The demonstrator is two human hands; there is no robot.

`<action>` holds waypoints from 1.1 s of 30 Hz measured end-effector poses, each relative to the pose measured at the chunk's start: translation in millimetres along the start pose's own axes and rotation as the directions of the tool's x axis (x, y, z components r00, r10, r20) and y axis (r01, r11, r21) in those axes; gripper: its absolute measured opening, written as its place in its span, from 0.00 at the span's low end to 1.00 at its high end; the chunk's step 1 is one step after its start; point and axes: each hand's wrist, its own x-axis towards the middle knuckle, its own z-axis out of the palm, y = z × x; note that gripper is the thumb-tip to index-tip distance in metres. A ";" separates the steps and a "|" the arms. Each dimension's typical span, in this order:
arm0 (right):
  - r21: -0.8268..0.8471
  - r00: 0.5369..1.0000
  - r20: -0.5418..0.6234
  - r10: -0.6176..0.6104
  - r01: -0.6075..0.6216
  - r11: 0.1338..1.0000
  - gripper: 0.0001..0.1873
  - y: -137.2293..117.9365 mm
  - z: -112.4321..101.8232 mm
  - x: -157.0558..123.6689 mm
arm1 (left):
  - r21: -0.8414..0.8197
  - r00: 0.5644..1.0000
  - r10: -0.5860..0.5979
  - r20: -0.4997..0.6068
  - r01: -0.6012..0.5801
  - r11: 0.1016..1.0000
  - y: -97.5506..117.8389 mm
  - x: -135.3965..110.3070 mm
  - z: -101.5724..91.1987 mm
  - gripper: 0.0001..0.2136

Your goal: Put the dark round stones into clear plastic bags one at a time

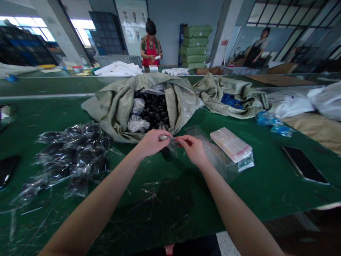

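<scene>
Close together over the green table (128,174), my two hands pinch the top of a small clear plastic bag. My left hand (155,142) grips it from the left, fingers closed. From the right, my right hand (194,148) pinches the same bag edge between thumb and finger. A dark rounded object (165,152) hangs just under my left fingers, apparently inside the bag. Right behind my hands, an open woven sack (114,106) holds many black egg-shaped pieces (156,110). Flat clear bags (215,156) lie beside my right hand, near a stack of bags (231,144).
Bagged black pieces (77,153) are heaped at left. Phones lie at the far left (7,169) and right (303,163). Another sack (234,96) holds blue items, with bagged blue pieces (274,122) nearby. Plastic strips litter the front. A person in a red apron (151,53) stands opposite.
</scene>
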 end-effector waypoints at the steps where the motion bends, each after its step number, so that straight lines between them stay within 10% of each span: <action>1: -0.080 0.999 -0.021 -0.034 0.032 0.996 0.11 0.5 0.7 -0.9 | 0.006 1.000 0.001 -0.025 -0.001 1.000 0.2 -0.2 2.7 0.13; 8: -0.584 0.910 -0.131 -0.394 0.250 0.772 0.11 0.4 8.5 -9.6 | 0.188 0.975 -0.019 -0.223 0.062 0.980 8.8 -4.3 28.0 0.12; 16: -0.670 0.914 -0.080 -0.398 0.247 0.701 0.08 -6.2 15.7 -9.9 | 0.149 0.971 0.024 -0.237 0.012 0.989 14.7 -7.7 30.8 0.09; 25: -0.689 0.861 -0.180 -0.475 0.235 0.686 0.04 -69.4 49.5 27.3 | 0.096 0.916 -0.082 -0.394 0.129 0.987 35.9 -6.8 -17.9 0.08; 33: -0.744 0.770 -0.103 -0.630 0.361 0.563 0.05 -81.4 65.4 46.7 | 0.327 0.842 0.065 -0.535 0.135 0.936 35.5 -15.7 -46.0 0.12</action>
